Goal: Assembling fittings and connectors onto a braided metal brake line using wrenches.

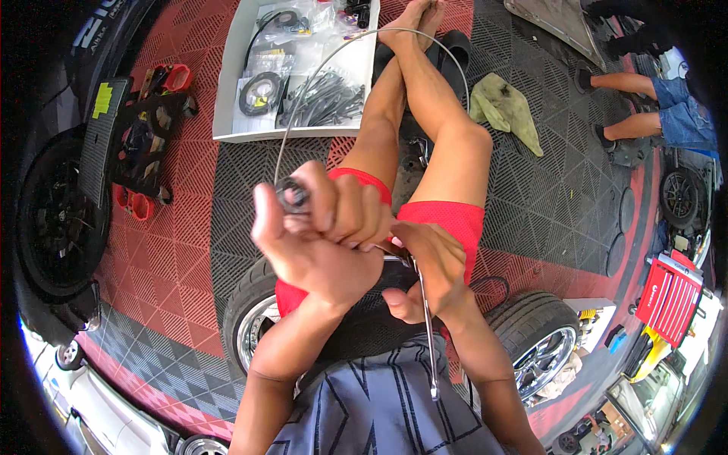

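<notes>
In the head view, your left hand (322,239) is fisted around a dark round fitting (292,195) on the looping steel cable (356,42), while your right hand (425,269) pinches a slim metal tool (428,334), apparently at the cable's base. You seem mid-fitting; next comes a steady grip and careful alignment above your lap.

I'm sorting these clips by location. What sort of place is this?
Most likely a car garage or workshop: interlocking red and grey floor tiles, loose car wheels beside the seated person, a red tool chest, and a white tray of parts.
</notes>
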A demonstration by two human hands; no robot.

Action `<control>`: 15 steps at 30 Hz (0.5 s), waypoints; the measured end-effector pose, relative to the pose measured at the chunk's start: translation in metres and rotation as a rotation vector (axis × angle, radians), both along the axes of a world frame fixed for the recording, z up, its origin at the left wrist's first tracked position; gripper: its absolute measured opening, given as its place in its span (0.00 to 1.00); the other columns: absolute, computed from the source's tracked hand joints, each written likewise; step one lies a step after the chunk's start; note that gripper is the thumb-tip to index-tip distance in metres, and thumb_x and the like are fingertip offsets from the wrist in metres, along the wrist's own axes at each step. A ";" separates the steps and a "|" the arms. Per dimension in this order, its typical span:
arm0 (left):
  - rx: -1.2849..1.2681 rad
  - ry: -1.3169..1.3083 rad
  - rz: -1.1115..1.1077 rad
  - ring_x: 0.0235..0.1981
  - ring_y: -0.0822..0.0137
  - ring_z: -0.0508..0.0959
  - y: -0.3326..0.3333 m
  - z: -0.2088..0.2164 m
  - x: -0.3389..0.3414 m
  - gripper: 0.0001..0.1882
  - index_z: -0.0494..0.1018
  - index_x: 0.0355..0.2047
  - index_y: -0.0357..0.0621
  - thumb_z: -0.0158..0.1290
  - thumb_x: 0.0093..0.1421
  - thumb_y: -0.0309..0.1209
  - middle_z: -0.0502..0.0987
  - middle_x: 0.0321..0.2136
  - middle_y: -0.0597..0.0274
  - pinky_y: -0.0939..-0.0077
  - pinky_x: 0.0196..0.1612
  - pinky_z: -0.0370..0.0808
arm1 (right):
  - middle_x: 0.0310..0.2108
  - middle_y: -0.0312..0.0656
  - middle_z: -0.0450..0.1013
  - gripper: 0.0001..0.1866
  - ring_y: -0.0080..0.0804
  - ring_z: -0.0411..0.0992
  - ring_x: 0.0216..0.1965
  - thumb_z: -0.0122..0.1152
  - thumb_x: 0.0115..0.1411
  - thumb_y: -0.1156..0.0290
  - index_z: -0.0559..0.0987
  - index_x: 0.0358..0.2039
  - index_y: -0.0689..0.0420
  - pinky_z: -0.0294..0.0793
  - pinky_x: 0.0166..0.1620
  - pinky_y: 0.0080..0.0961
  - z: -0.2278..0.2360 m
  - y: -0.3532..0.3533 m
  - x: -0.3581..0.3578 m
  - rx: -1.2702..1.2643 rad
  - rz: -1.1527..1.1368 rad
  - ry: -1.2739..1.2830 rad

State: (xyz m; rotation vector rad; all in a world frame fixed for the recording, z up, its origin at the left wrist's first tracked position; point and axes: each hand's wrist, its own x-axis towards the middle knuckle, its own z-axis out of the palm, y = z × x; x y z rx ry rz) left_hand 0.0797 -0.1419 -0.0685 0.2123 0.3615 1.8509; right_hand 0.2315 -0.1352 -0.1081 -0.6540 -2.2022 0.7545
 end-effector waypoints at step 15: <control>-0.048 0.044 -0.009 0.10 0.75 0.47 0.004 -0.038 0.009 0.29 0.55 0.17 0.48 0.33 0.61 0.59 0.50 0.09 0.71 0.80 0.14 0.48 | 0.34 0.55 0.71 0.21 0.49 0.71 0.33 0.54 0.55 0.62 0.73 0.39 0.70 0.70 0.37 0.37 -0.022 -0.005 0.002 -0.111 0.037 -0.044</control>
